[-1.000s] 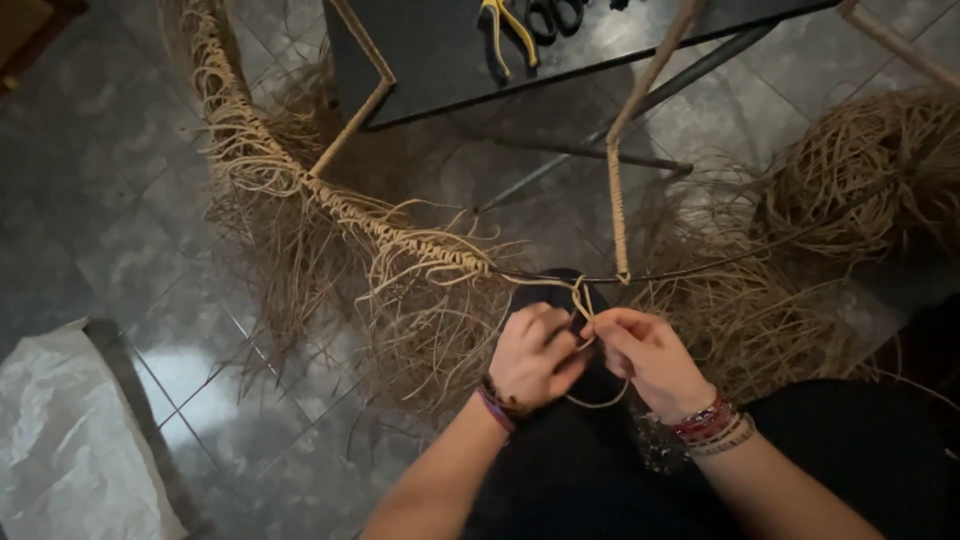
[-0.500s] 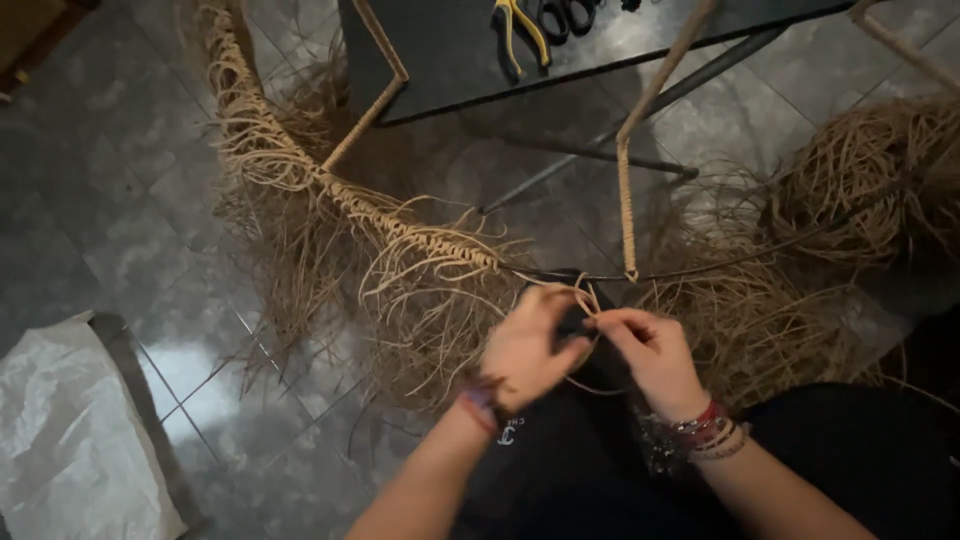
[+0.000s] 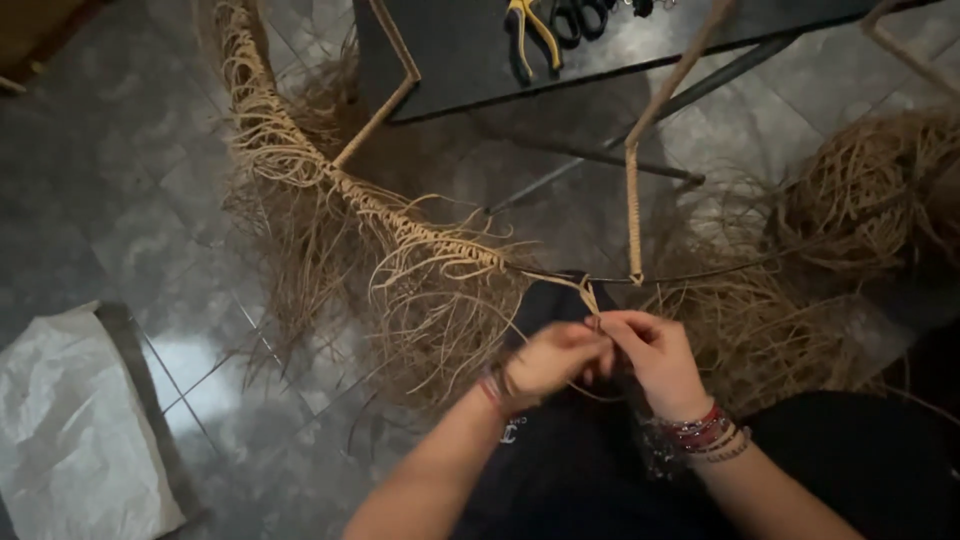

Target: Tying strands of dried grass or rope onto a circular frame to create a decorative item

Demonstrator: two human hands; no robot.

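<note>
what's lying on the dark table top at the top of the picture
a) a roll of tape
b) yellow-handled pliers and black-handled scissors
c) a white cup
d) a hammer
b: yellow-handled pliers lie beside black-handled scissors on the dark table, far above both hands working the straw strand.

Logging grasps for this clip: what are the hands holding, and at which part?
Both the left hand and right hand pinch a thin tan fibre strand with their fingers, at its lower end just below the wrapped frame rim.
</note>
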